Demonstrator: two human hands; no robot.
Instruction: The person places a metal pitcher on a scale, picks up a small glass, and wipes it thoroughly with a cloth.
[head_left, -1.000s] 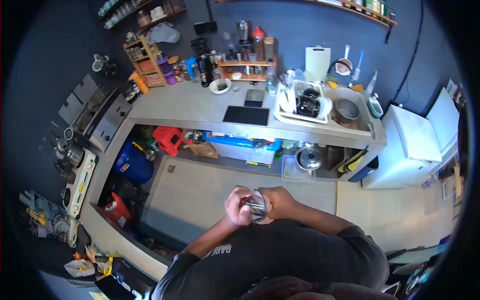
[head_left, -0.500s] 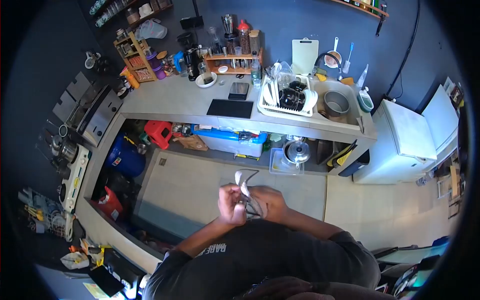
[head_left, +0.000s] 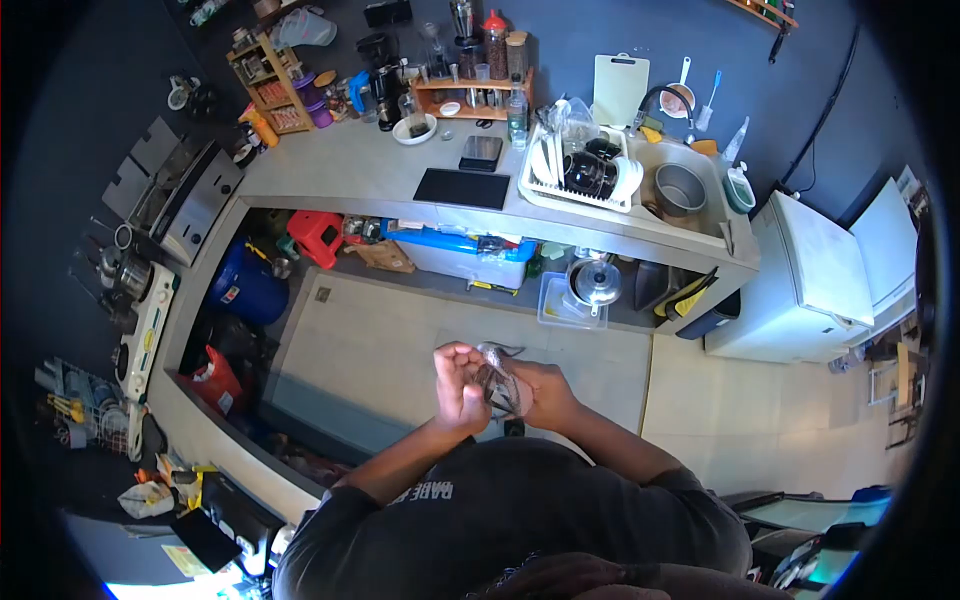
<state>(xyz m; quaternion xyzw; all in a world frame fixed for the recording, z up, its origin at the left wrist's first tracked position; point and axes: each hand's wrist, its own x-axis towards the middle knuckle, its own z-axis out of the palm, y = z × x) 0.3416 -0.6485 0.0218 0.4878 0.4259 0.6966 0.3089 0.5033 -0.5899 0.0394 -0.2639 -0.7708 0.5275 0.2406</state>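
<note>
Both hands are in front of my chest, close together over the floor. Between them is a thin, dark, strap-like item with a greyish, patterned strip (head_left: pixel 511 388); its exact kind cannot be made out. One slender end sticks out above the fingers toward the right, and thin dark parts hang below. My left hand (head_left: pixel 460 388) has its fingers curled, palm partly showing, with the thumb against the item's left side. My right hand (head_left: pixel 545 393) is closed around its right side, its fingertips mostly hidden.
Ahead runs an L-shaped counter (head_left: pixel 330 165) with a dish rack (head_left: pixel 575 195), a sink (head_left: pixel 705 215) and a black mat (head_left: pixel 462 188). Beneath stand a blue drum (head_left: pixel 250 293), a red stool (head_left: pixel 316 238) and a storage box (head_left: pixel 460 262). A white chest freezer (head_left: pixel 790 280) is at right.
The whitish upper part and its loop, which stood up above my fingers, are now lower and turned. Both hands have moved slightly up in view and stay around the strap-like item.
</note>
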